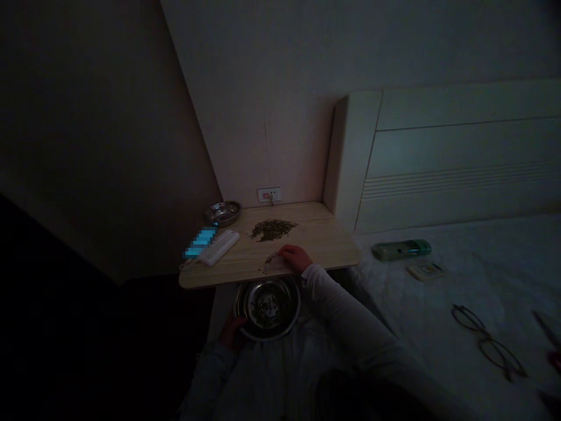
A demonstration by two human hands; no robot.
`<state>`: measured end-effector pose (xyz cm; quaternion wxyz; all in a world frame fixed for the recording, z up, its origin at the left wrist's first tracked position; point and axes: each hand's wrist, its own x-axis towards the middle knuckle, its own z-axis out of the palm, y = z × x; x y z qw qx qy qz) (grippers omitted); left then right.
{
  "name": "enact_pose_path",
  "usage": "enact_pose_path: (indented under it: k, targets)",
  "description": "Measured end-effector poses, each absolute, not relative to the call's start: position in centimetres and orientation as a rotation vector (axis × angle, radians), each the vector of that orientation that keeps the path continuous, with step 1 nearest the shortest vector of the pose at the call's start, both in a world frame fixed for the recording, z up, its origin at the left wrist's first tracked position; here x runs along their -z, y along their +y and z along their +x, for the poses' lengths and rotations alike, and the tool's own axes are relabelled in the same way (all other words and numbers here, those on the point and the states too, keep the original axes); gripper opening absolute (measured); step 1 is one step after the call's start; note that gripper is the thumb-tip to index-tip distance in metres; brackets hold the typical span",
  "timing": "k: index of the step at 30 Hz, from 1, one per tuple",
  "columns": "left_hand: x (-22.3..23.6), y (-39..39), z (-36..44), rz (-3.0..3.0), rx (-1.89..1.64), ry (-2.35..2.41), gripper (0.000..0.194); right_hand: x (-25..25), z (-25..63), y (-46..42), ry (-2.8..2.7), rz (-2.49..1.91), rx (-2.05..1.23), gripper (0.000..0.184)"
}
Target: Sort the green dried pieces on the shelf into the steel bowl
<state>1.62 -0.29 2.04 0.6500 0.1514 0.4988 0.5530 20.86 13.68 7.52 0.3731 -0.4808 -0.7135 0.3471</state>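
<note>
My left hand [232, 332] grips the left rim of a round steel bowl [294, 324], held just below the front edge of the small wooden tabletop [326, 257]. Small dark greenish grains [266, 309] are scattered over the bowl's bottom. Above it, my right hand [295, 258] is low over the tabletop near its front edge, fingers closed on a thin clear piece [272, 261], whose kind is hard to tell in the dim light. A few loose grains are beside that piece. Farther back on the wood is a spread pile of the same grains [274, 229].
A second steel bowl [222, 213] stands at the tabletop's back left, near a lit, blurred screen [200, 242] and a white oblong device [220, 248]. To the right, the bed [394, 292] bears a green transparent case [401, 249], eyeglasses [484, 337] and scissors [547, 330].
</note>
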Motion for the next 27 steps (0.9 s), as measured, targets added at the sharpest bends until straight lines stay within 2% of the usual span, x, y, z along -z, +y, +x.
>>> enact_pose_path:
  k: [9, 27]
  targets:
    - [-2.11, -0.11, 1.80, 0.379, -1.316, 1.103, 0.037, -7.83, 20.78, 13.47, -1.884, -1.283, -0.857, 0.019]
    - [-1.60, -0.07, 1.86, 0.337, -1.315, 1.162, 0.031, -7.79, 20.77, 13.47, -1.908, -1.270, -0.823, 0.020]
